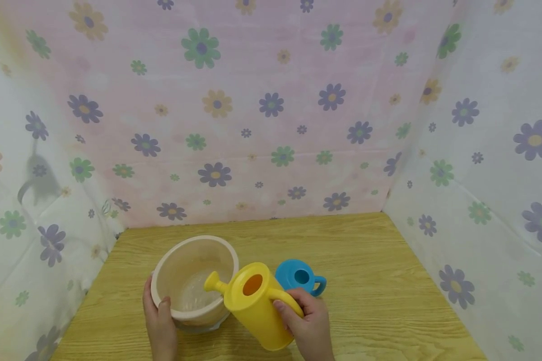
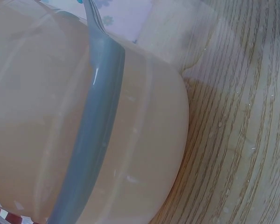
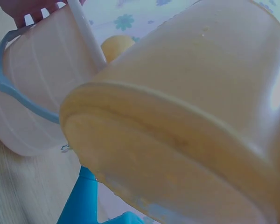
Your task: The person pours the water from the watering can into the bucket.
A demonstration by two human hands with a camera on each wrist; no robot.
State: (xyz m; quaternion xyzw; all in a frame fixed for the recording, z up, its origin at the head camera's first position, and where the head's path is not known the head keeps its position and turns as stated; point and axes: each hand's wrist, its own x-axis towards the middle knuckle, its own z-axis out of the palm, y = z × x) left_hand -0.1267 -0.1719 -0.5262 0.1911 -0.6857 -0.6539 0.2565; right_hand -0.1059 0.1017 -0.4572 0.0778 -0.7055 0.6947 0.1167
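Note:
A cream plastic bucket [image 1: 196,315] with a grey-blue handle [image 2: 95,112] leans at an angle on the table. My left hand [image 1: 159,321] grips its left rim, thumb over the near edge and fingers round the outside. My right hand [image 1: 310,323] is curled round the handle of a yellow watering can [image 1: 257,316], which tilts leftward. Its spout [image 1: 214,284] overlaps the bucket's opening. In the right wrist view the can's wet underside [image 3: 177,158] fills much of the picture. A blue watering can [image 1: 293,271] sits behind my right hand.
The wood-grain table [image 1: 379,301] has water drops [image 2: 247,147] on it beside the bucket. Flower-patterned cloth [image 1: 262,60] walls in the back and both sides. A shadow [image 1: 42,178] falls on the left cloth.

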